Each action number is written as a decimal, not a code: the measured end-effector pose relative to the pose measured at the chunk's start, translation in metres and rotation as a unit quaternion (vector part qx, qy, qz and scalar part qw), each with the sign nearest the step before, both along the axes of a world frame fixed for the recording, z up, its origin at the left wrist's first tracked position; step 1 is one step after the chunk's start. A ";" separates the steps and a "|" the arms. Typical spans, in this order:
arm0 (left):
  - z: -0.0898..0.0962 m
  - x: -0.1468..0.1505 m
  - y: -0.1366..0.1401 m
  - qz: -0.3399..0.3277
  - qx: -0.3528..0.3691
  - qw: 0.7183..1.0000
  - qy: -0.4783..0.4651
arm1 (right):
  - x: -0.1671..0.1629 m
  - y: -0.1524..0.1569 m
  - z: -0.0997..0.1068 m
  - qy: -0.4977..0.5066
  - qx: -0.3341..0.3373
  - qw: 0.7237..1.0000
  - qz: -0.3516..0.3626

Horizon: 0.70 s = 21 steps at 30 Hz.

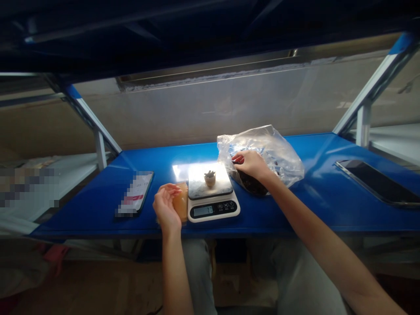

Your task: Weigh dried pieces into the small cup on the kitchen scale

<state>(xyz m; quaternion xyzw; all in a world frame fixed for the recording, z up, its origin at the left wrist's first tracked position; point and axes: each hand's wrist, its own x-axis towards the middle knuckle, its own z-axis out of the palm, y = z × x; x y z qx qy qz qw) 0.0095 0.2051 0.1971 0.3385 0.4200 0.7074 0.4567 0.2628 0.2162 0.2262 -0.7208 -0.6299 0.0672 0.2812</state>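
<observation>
A white digital kitchen scale [214, 212] stands on the blue table, its display lit. On its plate sits a small pale pot [210, 180] with a tiny dark-leaved plant. Just left of the scale lies a flat orange-tan packet [181, 203]. My left hand [168, 204] rests against the packet, palm turned toward it, with fingers loosely curled and nothing gripped. At the mouth of a clear plastic bag [278, 148], my right hand [251, 163] pinches its fingers together. Something dark and reddish shows by the fingertips, too small to name. Dark contents [251, 181] fill the bag's near side.
A phone [139, 191] with a lit, partly blurred screen lies on the left. Another dark-screened phone [367, 177] is on the right. Slanted metal posts [374, 83] flank the table [315, 210], and a dark shelf [197, 35] hangs low overhead.
</observation>
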 end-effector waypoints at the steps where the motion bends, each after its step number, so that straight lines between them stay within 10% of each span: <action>1: 0.000 0.000 0.000 -0.001 0.000 1.000 0.000 | 0.001 0.001 -0.002 0.005 0.007 1.000 0.004; 21: -0.002 0.000 0.001 0.000 0.009 1.000 0.013 | -0.001 0.001 0.018 0.265 0.250 0.931 -0.018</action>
